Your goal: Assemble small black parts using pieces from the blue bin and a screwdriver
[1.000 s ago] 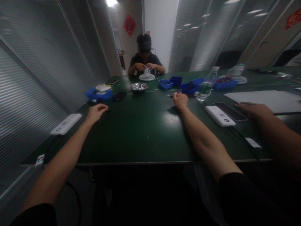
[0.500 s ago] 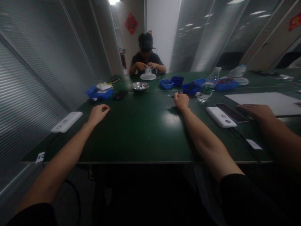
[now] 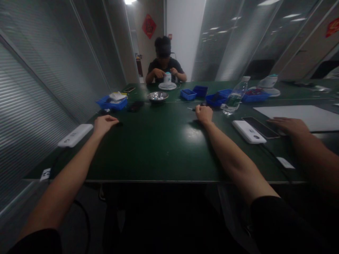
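My left hand (image 3: 105,124) is over the green table (image 3: 156,151), its thumb and fingers pinched together; whatever may be between them is too small to make out. It is just in front of a blue bin (image 3: 112,103) and right of a white power bank (image 3: 75,135). My right hand (image 3: 204,114) rests closed on the table, around the handle of a screwdriver (image 3: 191,109) whose thin shaft points left. Left of and beyond it stands a metal bowl (image 3: 158,97) with small white pieces inside.
Blue trays (image 3: 188,94) and a water bottle (image 3: 234,98) stand beyond my right hand. A phone (image 3: 260,127) and second power bank (image 3: 249,132) lie right. Another person's hand (image 3: 290,126) rests near a white board (image 3: 304,116). Opposite, a person handles a white fan (image 3: 167,82).
My left hand has shifted left and its fingers have straightened somewhat. My right hand is nearly still. The person opposite has raised one hand off the fan's top.
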{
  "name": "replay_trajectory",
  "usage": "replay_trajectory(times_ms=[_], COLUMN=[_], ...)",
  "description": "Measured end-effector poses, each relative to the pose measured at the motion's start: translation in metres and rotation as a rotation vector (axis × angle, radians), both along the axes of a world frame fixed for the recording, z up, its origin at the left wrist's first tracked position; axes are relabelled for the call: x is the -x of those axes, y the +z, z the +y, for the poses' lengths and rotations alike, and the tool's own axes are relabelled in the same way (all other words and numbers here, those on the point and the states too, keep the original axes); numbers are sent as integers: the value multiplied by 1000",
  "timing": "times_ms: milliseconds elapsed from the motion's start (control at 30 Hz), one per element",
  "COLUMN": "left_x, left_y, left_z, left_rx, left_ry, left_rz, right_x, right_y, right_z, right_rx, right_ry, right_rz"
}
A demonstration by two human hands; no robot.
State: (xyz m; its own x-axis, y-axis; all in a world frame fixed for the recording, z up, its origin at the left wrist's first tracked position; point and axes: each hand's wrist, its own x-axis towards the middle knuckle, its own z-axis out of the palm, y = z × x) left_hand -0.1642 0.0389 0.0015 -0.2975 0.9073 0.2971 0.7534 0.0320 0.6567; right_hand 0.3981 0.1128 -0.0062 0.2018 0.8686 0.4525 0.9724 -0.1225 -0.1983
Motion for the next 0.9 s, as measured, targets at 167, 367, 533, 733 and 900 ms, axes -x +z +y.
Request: replay_trajectory(times_ms=[167,367,533,733,900], left_x=[-6,-16,-14,-5,4], left_y=[3,7,5,-2,-7], left_z=[-3,-9,-8,-2,4], left_rx=[56,106,134,157,171], left_ry=[-51,-42,-41,-16,8], left_rz=[-34,73,86,53,13], right_x=[13,26,36,55,63], right_y=[-2,-1,0,2,7], right_z=[-11,-37,-68,-105,-116], right_rx=[50,82,106,128,168], right_ry=[127,284,417,625,737], right_rz=[-57,-90,-96,-69,-81])
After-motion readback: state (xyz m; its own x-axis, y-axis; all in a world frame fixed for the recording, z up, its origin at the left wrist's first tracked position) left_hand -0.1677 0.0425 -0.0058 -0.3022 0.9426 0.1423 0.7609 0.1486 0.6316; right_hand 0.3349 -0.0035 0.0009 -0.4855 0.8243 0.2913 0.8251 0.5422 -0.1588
